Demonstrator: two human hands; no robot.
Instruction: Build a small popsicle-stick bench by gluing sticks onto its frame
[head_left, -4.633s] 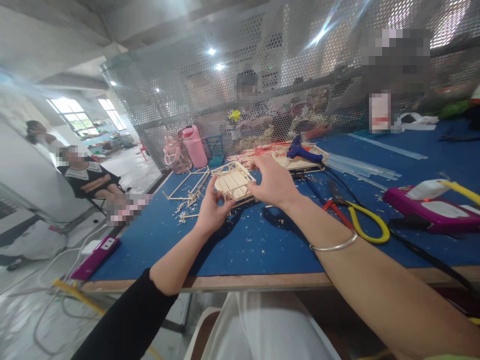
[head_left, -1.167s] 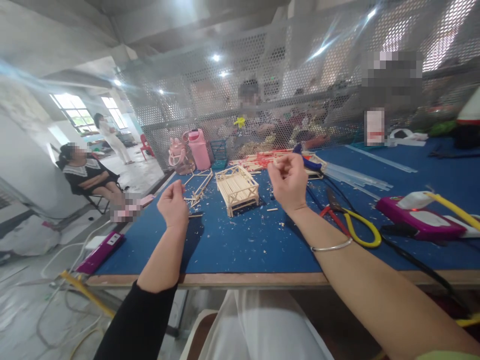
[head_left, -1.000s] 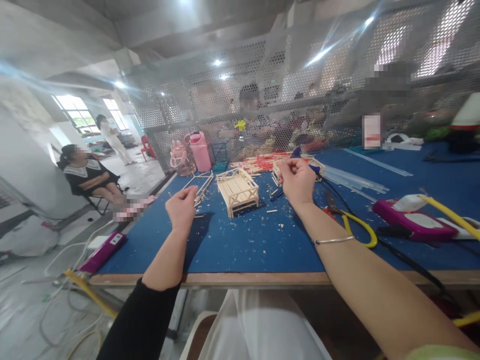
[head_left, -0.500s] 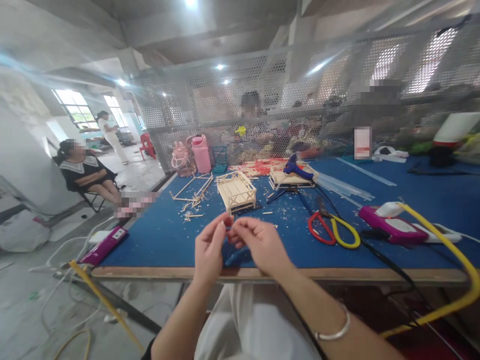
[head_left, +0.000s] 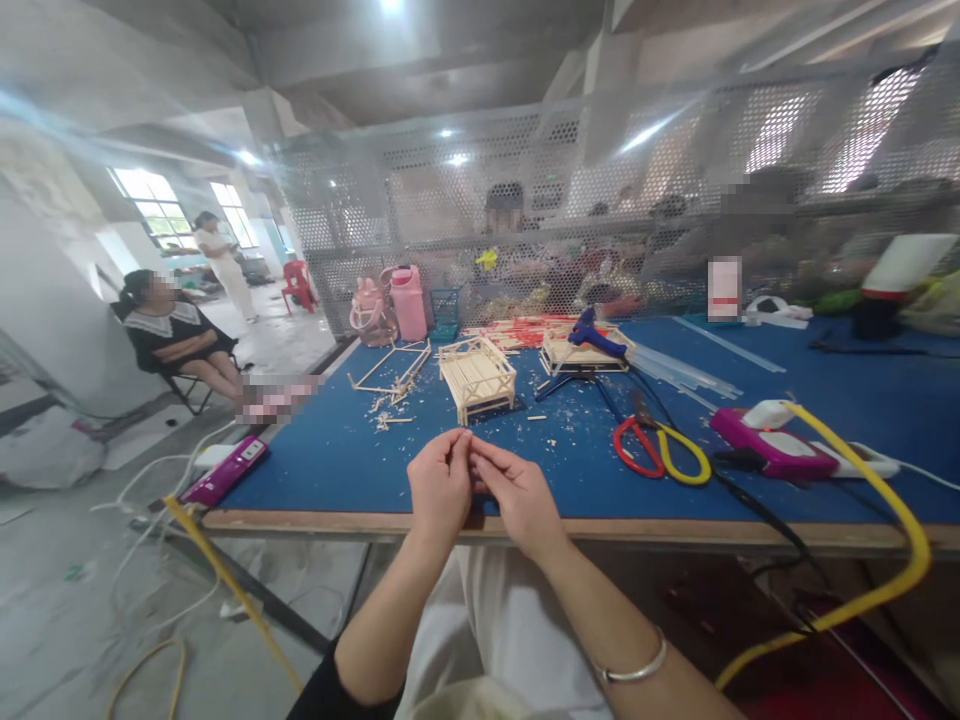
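My left hand (head_left: 441, 482) and my right hand (head_left: 521, 497) meet above the table's front edge, fingers pinched together. Whatever lies between the fingertips is too small or hidden to make out. Just beyond them stands a small bed-like frame of wooden sticks (head_left: 480, 378). To its left lies an unfilled stick outline (head_left: 391, 370), with wood bits scattered near it. Farther back on the right, a blue glue gun (head_left: 596, 335) rests on a second stick frame (head_left: 581, 358). Scissors with red and yellow handles (head_left: 660, 450) lie to the right of my hands.
Clear glue sticks (head_left: 679, 372) and red-tipped sticks (head_left: 517, 332) lie at the back. A purple power strip (head_left: 769, 445) with a yellow cable is at right, another purple strip (head_left: 229, 470) at the left edge. A pink bottle (head_left: 409, 303) stands before the mesh screen. A person (head_left: 176, 330) sits at left.
My hands have drawn closer together, fingertips now touching, and the left hand has turned slightly. The view has shifted a little; the things on the table stay where they were.
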